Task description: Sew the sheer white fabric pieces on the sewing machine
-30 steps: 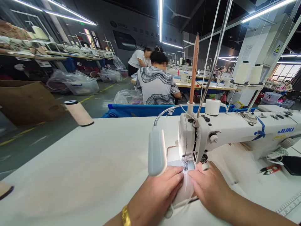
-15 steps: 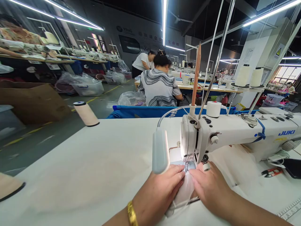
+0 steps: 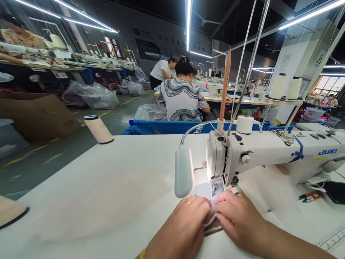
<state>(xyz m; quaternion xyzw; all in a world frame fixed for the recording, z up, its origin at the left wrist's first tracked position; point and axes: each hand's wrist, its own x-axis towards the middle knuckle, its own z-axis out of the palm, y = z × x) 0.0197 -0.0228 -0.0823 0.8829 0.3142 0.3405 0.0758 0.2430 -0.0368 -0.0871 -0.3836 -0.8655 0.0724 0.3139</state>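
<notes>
A white sewing machine (image 3: 258,145) stands over the worktable, with its presser foot (image 3: 214,189) lit from beside. Just in front of the foot, my left hand (image 3: 188,217) has its fingers curled down on a thin, sheer whitish fabric (image 3: 212,208). My right hand (image 3: 235,216) pinches the same fabric from the other side, thumb and fingers together, close under the machine head. Little of the cloth shows between my fingertips. A grey lamp head (image 3: 184,172) hangs left of the needle area, above my left hand.
Thread cones (image 3: 99,129) stand on the table's left. Red-handled thread snips (image 3: 311,196), a black phone (image 3: 335,191) and a clear ruler (image 3: 331,235) lie right. Beyond the table, a person in a patterned shirt (image 3: 183,99) sits with back turned. A cardboard box (image 3: 37,113) stands left.
My left hand has drawn back from the presser foot toward me, and its fingers have curled in. My right hand has shifted slightly, its fingers more bunched on the fabric.
</notes>
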